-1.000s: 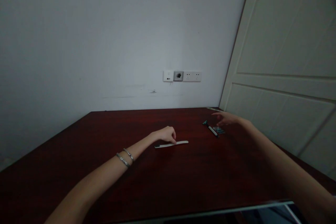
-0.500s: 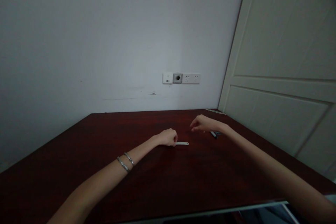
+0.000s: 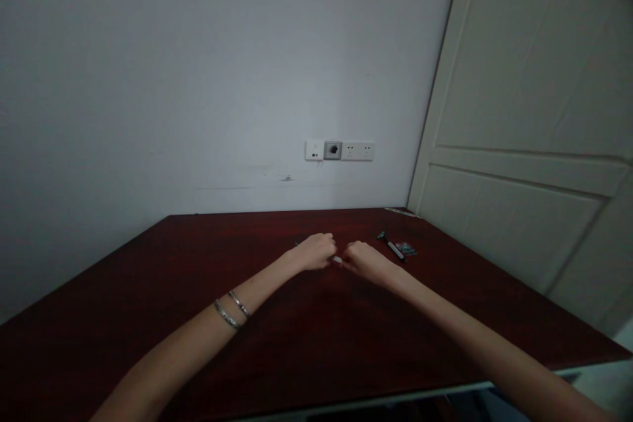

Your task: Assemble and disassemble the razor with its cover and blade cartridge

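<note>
My left hand point(image 3: 315, 252), closed, grips a slim white handle point(image 3: 337, 260) slightly above the table. Only a short white piece shows between the hands; the rest is hidden by my fingers. A thin dark tip point(image 3: 297, 242) sticks out beyond the left hand, and I cannot tell if it belongs to the same object. At the handle's other end, my right hand point(image 3: 361, 257) is closed with its fingertips on it. To the right of my right hand lies a razor point(image 3: 393, 249) with a grey and black handle, beside a small clear packet point(image 3: 406, 248).
The dark red table point(image 3: 277, 356) meets a pale wall point(image 3: 222, 79) with sockets point(image 3: 359, 151) at the back. A white panelled door point(image 3: 514, 224) borders the right side. A thin light strip point(image 3: 401, 212) lies in the far right corner.
My right hand has come left and down to the handle's free end and closed on it. My left hand has risen slightly with the handle. The razor and packet are now uncovered.
</note>
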Tool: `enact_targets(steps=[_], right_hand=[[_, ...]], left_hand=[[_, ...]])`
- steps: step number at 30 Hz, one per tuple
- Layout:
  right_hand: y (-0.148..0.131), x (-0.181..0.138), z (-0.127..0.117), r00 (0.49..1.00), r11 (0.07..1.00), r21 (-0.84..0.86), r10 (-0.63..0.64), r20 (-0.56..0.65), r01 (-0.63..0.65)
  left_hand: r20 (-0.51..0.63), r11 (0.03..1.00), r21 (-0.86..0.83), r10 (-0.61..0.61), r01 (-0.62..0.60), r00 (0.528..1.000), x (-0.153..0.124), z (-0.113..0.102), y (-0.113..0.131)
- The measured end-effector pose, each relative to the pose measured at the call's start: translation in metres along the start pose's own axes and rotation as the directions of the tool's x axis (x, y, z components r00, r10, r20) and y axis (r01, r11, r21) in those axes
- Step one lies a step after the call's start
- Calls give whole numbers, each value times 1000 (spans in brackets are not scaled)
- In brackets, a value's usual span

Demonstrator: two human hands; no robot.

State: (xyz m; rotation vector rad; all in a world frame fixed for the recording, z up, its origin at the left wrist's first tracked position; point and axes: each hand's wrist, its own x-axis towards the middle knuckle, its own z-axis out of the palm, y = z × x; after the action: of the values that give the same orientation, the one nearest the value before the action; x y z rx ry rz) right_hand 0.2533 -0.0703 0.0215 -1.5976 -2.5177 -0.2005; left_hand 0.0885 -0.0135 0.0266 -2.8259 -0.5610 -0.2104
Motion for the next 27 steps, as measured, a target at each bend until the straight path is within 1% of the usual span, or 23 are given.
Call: enact_targets(steps=[3,5,8,10,12,14,16,18,20,22,25,27], right_hand=[[4,-2,5,998,999,-23,45,-41,-45],[16,-4,7,993,995,8,103,-50,-103],[49,-10,8,968,967,97,241,-67,-234],[80,-18,8,931,931,133,353,-90,-340],[114,-28,8,880,880,136,468,-81,-455],[146,-41,11,826,830,120,556,-90,-545],[173,-54,17,778,784,91,621,-92,-615],[192,-65,25,746,750,88,661,-78,-655],[204,-73,34,722,724,89,689,-61,-684],[211,-77,43,704,704,85,709,-37,-705],[217,-78,52,684,682,66,730,6,-729],[221,-78,57,675,673,56,738,12,-737]], left_hand=[[-64,998,66,11,-7,998,-1,-3,4],[-118,996,89,-7,18,993,-3,-7,3],[-208,994,55,-77,90,975,-10,-11,-10],[-236,988,-10,-152,154,960,-17,-8,-25],[-233,973,-80,-230,217,945,-26,-1,-41],[-216,936,-164,-343,313,914,-36,10,-56],[-181,881,-236,-454,410,872,-45,22,-68],[-145,839,-280,-517,467,844,-54,32,-75],[-107,799,-319,-566,511,818,-61,39,-79],[-86,778,-343,-584,527,807,-66,42,-80],[-79,780,-356,-573,514,815,-69,45,-82],[-78,787,-358,-562,503,824,-70,48,-85]])
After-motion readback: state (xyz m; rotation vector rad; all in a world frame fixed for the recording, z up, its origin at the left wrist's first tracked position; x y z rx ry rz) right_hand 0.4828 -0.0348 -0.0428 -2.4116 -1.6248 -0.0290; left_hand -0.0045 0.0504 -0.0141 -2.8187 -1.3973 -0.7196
